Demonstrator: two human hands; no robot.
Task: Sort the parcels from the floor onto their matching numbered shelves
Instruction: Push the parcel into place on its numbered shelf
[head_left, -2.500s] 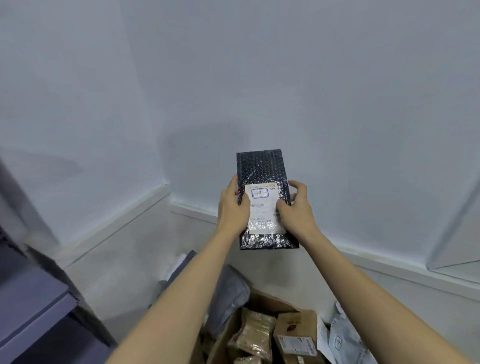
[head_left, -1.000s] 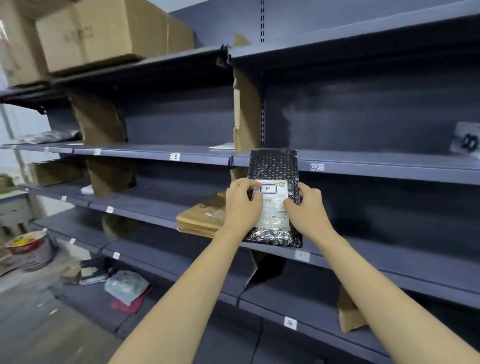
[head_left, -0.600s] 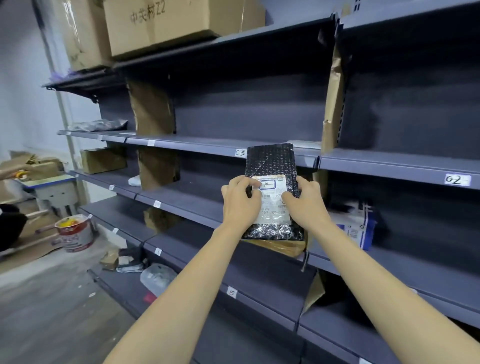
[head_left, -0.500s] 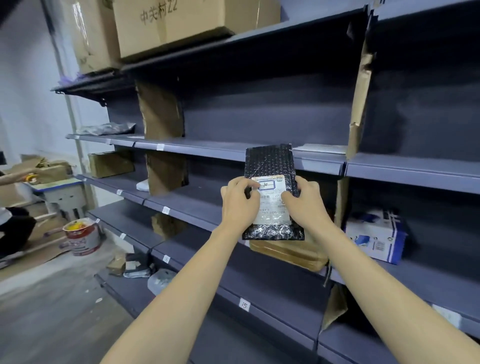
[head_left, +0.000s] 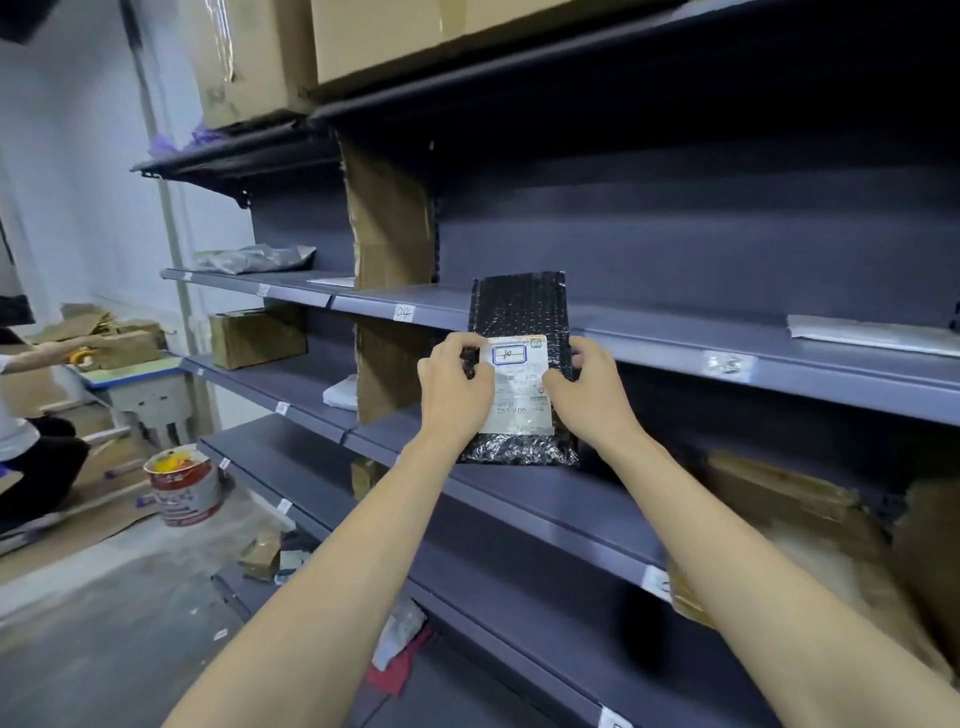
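Note:
I hold a black bubble-wrap parcel (head_left: 519, 312) upright in front of me with both hands. Its white label (head_left: 519, 389) has a blue box with the handwritten number 10. My left hand (head_left: 454, 387) grips the parcel's left edge and my right hand (head_left: 589, 392) grips its right edge, thumbs on the label. Behind the parcel runs a dark grey shelf (head_left: 675, 343) with a tag reading 04 (head_left: 402, 313). More tagged shelves (head_left: 519, 499) lie below.
Cardboard boxes (head_left: 363, 36) sit on the top shelf, a brown box (head_left: 257, 335) and grey bag (head_left: 249, 258) further left, brown parcels (head_left: 779, 493) at the right. A paint bucket (head_left: 182, 486) stands on the floor. A person (head_left: 31, 441) crouches at the far left.
My view has swung from the white corner and floor pile to the shelves and kept moving left along them. The parcel stays held in both hands.

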